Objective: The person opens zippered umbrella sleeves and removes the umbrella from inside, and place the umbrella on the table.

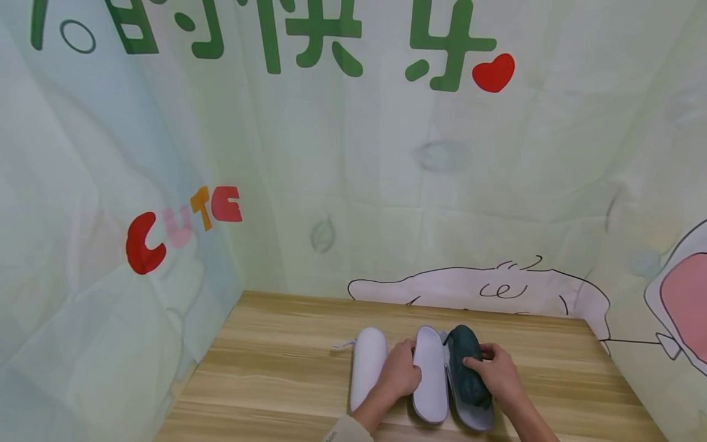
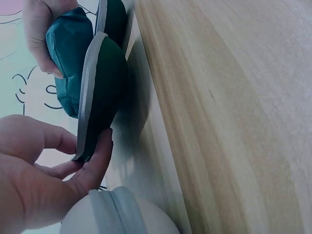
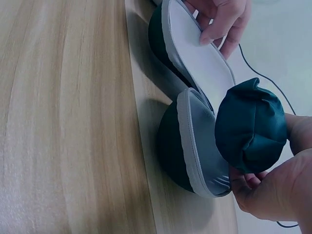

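“CUTE” (image 1: 186,227), “的快乐” (image 1: 323,27), on fabric backdrop (image 1: 375,172)

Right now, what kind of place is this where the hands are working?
Perhaps a small decorated booth or corner, though I can't see beyond it: wrinkled printed cloth hangs around a wooden table, with a red heart and "CUTE" letters on the cloth.
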Tool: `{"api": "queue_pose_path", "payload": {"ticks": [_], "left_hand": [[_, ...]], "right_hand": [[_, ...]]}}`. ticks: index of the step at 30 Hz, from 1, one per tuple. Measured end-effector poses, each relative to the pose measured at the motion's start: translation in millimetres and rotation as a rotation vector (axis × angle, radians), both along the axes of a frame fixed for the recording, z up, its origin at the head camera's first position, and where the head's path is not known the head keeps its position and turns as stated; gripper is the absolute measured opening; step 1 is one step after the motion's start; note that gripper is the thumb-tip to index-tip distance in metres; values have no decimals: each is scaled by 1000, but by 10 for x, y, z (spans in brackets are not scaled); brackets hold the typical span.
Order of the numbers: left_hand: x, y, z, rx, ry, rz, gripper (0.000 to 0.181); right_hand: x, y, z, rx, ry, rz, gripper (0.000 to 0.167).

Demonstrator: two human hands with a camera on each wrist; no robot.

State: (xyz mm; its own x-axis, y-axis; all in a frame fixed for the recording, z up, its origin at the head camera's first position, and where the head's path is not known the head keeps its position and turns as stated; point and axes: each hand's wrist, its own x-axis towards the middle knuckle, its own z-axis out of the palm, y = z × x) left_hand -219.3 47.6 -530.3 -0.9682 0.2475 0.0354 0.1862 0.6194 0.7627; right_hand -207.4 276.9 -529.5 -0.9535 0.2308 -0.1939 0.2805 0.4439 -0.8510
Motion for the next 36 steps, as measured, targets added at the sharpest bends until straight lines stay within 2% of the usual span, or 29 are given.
{"api": "queue_pose_path", "payload": {"ticks": [9, 13, 16, 20, 27, 36], "left_hand": [[5, 5, -25, -13, 26, -6, 48], [23, 4, -37, -46, 51, -10, 49], [48, 2, -35, -62, 41, -18, 48], [66, 0, -31, -39, 14, -14, 46], [40, 6, -35, -19, 45, -6, 38], [20, 26, -68, -7, 64, 4, 42]], "right_hand": [[-12, -2, -5, 4, 15, -36, 62], [-12, 32, 24, 15, 46, -56, 62], [-6, 98, 57, 13, 60, -68, 63], [5, 164, 101, -13, 32, -48, 67], [29, 175, 91, -4, 29, -15, 68], [-1, 165, 140, 24, 43, -23, 68]]}}
